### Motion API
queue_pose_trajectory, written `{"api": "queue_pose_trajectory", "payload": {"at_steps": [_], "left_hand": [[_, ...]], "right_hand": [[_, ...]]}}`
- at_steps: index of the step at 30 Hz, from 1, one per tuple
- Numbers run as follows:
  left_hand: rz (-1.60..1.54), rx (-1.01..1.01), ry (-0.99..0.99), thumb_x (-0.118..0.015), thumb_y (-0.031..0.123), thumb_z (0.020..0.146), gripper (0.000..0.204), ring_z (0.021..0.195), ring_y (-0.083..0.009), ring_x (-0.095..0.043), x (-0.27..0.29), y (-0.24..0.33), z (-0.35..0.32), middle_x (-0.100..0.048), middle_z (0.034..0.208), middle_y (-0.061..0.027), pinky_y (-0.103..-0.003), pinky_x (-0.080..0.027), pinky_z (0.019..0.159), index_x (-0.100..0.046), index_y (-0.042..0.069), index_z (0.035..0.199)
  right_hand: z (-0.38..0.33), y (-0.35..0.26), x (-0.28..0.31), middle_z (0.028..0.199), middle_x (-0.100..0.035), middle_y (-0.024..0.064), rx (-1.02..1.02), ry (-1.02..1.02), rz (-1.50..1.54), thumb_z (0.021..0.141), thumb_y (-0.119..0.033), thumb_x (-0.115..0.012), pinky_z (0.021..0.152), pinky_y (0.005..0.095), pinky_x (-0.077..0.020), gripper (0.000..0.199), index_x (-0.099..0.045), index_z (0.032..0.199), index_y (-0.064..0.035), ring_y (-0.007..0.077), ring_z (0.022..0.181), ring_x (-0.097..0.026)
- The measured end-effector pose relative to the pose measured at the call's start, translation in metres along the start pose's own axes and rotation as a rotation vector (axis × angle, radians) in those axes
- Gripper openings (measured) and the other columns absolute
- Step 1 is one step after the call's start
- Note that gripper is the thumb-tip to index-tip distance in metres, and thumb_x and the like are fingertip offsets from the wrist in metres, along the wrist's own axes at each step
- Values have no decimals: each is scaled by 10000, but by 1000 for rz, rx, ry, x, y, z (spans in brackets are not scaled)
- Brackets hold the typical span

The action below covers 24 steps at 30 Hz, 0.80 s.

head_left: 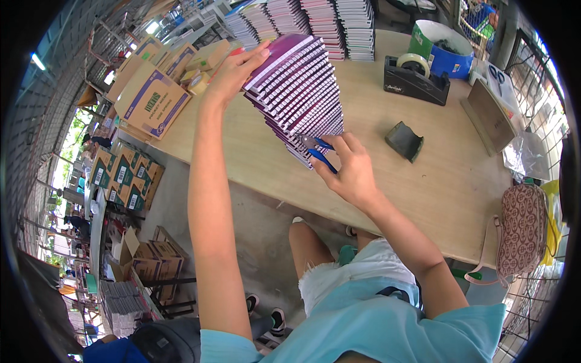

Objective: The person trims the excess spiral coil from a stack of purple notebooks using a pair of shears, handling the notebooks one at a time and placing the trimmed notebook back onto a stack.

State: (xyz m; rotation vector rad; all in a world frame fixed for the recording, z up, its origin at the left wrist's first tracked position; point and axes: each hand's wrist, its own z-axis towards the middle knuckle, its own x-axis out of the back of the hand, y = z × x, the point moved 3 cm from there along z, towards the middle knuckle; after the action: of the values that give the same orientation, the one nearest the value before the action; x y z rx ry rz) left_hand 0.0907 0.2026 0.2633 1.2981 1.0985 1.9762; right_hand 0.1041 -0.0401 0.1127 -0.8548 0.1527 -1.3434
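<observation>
A tall stack of purple-covered spiral notebooks (296,85) stands near the table's front edge, its white wire bindings facing me. My left hand (233,72) rests on the stack's top left corner, fingers stretched out along the upper cover. Lower down, my right hand (351,166) is closed around the blue handles of a small pair of cutting pliers (321,154). The plier jaws touch or nearly touch the bindings low on the stack; the exact contact is too small to tell.
Behind stand piles of notebooks (321,24). To the right are a black tape dispenser (417,81), a round blue-green container (457,60), a dark curved piece (404,140), an upright wooden board (489,118) and a patterned bag (520,227). Cardboard boxes (151,103) line the left.
</observation>
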Motion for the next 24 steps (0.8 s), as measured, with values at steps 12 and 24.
{"api": "queue_pose_trajectory", "payload": {"at_steps": [12,24], "left_hand": [[54,11,45,-651,394,957,526,1136,-116,-588,4,-2,1,-653,1257,-55,-248,-434,992,-590,90,1381],[11,-5,32,-651,380,962,501,1096,-100,-586,4,-6,3,-649,1259,-40,-233,-443,958,-602,97,1372]], "right_hand": [[3,13,-8,801,-658,182,-612,-329,615,852,-263,-730,638,373,-518,333,-665,970,40,240,700,-659],[4,16,-11,860,-679,179,-261,-136,206,835,-242,-740,644,410,-511,299,-683,981,12,330,730,-667]]}}
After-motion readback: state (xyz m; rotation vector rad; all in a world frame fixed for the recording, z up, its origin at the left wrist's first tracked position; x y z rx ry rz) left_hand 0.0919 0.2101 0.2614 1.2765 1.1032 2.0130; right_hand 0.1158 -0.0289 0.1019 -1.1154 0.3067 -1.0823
